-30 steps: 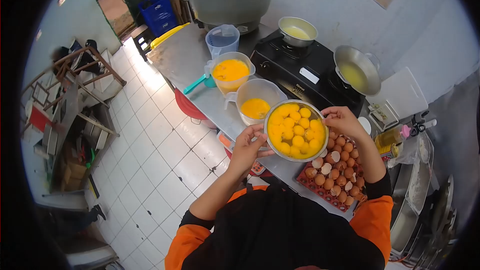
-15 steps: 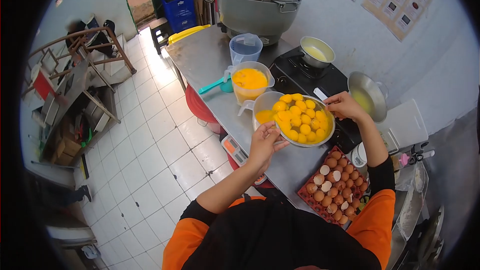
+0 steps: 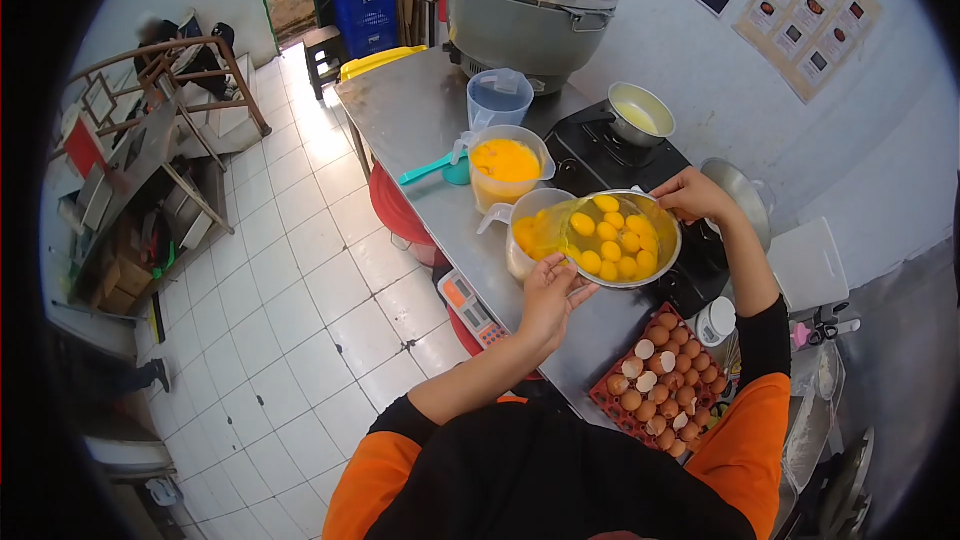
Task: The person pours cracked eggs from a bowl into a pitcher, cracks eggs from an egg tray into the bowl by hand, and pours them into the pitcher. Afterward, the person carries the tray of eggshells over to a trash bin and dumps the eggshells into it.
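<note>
A round metal bowl (image 3: 672,258) of raw eggs, with whole yolks (image 3: 628,242) in clear whites, is tilted to the left. My right hand (image 3: 692,196) pinches its far right rim. Against the near left rim, my left hand (image 3: 556,290) has its fingers closed. Egg is running over the left lip into a clear plastic pitcher (image 3: 518,262), partly hidden behind the bowl. Just beyond stands another pitcher (image 3: 545,152) with yellow beaten-looking egg in it. A red tray of brown eggs and broken shells (image 3: 660,380) lies near my right forearm.
Behind the pitchers are a bluish jug (image 3: 500,100), a teal ladle-like utensil (image 3: 425,173) and a large rice cooker (image 3: 530,25). A black stove (image 3: 590,165) carries a pan (image 3: 640,115). An orange-and-white scale (image 3: 468,305) sits at the table's left edge; a white round kitchen scale (image 3: 716,322) is by the eggs.
The bowl has tipped further left, and many yolks have slid out into the pitcher, so fewer are in the bowl. Both hands stay at its rim.
</note>
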Motion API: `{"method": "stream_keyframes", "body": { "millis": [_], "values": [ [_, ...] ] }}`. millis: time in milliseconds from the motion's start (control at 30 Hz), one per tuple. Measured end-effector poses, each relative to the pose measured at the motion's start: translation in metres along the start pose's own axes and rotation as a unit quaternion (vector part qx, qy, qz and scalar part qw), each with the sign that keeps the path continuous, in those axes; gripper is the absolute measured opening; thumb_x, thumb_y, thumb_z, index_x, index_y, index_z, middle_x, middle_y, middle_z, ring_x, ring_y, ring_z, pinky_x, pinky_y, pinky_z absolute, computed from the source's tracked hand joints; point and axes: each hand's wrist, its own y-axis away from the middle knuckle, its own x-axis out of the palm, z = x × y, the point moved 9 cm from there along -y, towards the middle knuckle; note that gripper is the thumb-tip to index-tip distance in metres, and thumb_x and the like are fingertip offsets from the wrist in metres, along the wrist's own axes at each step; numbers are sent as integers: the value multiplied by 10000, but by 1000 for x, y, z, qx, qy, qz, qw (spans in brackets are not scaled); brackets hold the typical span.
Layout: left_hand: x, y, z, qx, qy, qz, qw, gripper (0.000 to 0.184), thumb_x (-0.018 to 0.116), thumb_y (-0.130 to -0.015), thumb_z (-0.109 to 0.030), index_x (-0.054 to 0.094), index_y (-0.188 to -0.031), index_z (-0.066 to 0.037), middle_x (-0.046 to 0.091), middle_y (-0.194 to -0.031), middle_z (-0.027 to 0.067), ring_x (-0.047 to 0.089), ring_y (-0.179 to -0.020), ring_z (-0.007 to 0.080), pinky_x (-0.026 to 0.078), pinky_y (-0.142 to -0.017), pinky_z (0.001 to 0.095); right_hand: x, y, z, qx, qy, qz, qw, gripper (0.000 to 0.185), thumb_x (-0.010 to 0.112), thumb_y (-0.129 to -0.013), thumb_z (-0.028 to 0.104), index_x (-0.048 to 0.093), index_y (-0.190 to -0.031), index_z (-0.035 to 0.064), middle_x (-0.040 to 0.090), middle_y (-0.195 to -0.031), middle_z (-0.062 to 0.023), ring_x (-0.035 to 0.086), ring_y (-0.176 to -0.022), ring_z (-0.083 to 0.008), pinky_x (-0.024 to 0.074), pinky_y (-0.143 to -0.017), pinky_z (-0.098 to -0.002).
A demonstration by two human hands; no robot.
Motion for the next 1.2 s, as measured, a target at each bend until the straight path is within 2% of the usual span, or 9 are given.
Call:
{"method": "stream_keyframes", "body": {
  "millis": [367, 400, 567, 700, 900, 1000, 1067, 1200],
  "values": [
    [2, -8, 14, -60, 92, -18, 994, 235, 502, -971, -42, 456, -1197, -2, 558, -1131, 103, 599, -1012, 214, 538, -945, 369, -9, -27, 13, 24, 61, 13, 998, 235, 698, -720, 138, 748, -914, 14, 530, -505, -23, 442, -392, -98, 404, -407, -260],
    [2, -10, 14, -61, 105, -11, 993, 228, 497, -967, -30, 453, -1188, 3, 548, -1110, 99, 595, -998, 216, 540, -946, 379, -8, -24, 20, 21, 77, -3, 997, 215, 672, -759, 95, 747, -943, 13, 463, -495, 29, 381, -397, -76, 309, -383, -240],
    [-1, -20, 14, -63, 162, 26, 984, 188, 473, -962, 7, 471, -1150, 12, 523, -1069, 81, 582, -978, 228, 542, -954, 400, -8, -32, 42, 11, 150, -30, 988, 241, 701, -721, 151, 752, -916, 20, 544, -511, -15, 481, -415, -104, 406, -403, -264],
    [-6, -18, 10, -63, 164, -13, 984, 195, 468, -963, 13, 483, -1158, 14, 533, -1114, 96, 583, -1022, 229, 536, -967, 392, -7, -37, 60, 17, 226, -46, 973, 239, 714, -681, 196, 761, -856, 40, 621, -556, -55, 578, -463, -133, 496, -452, -293],
    [-13, -23, 14, -86, 212, -16, 973, 237, 490, -951, 18, 469, -1187, 19, 549, -1151, 117, 576, -1082, 231, 533, -978, 373, -3, -45, 94, 43, 354, -78, 931, 188, 691, -669, 199, 757, -768, 54, 632, -558, -86, 605, -472, -174, 518, -486, -298],
    [-16, -26, 19, -101, 233, -12, 967, 258, 509, -939, 21, 466, -1193, 17, 555, -1136, 115, 580, -1063, 224, 534, -974, 359, 4, -36, 125, 43, 408, -84, 908, 185, 680, -667, 188, 703, -746, 22, 704, -731, -141, 706, -697, -271, 555, -652, -374],
    [-21, -33, 26, -107, 248, -12, 963, 257, 474, -943, 33, 464, -1199, 21, 542, -1187, 125, 580, -1096, 242, 533, -982, 369, 9, -33, 147, 24, 459, -115, 881, 218, 683, -683, 187, 708, -828, 26, 712, -846, -160, 706, -809, -282, 556, -702, -388],
    [-23, -36, 32, -119, 235, -15, 965, 252, 484, -941, 29, 466, -1192, 31, 557, -1156, 131, 588, -1059, 235, 539, -962, 354, 28, -37, 174, -35, 529, -152, 834, 276, 675, -722, 171, 699, -964, 39, 698, -1020, -181, 688, -954, -302, 554, -759, -415]
  ]
}}
